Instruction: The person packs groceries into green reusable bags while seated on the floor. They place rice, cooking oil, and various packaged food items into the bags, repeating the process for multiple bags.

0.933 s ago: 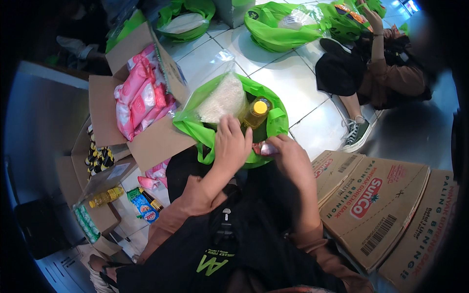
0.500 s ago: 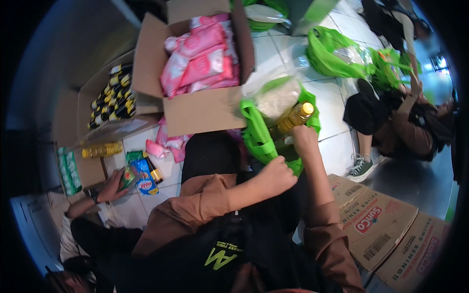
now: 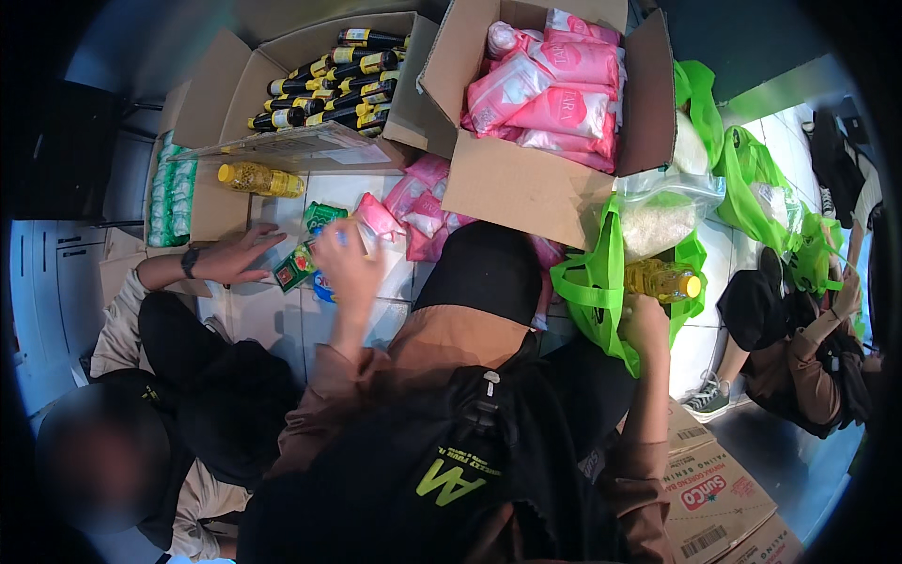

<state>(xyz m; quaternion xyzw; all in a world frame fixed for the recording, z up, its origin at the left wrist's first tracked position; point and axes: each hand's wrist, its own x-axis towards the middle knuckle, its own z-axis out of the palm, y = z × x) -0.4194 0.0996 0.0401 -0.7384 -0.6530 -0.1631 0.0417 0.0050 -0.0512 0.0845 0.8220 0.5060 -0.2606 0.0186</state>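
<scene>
- Seemingly, green tote (image 3: 584, 293) is being packed, its rim being gripped by right hand (image 3: 646, 324)
- blue packet (image 3: 323, 289) is being reached for, grip of left hand (image 3: 349, 268) indiscernible
- pinch probably being needed next

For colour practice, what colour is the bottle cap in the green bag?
The cap is yellow, best seen in the head view.

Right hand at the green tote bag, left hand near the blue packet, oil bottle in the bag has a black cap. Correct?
Not quite: the oil bottle has a yellow cap, not black, as the head view shows. The rest stands: right hand at the green tote bag, left hand near the blue packet.
</scene>
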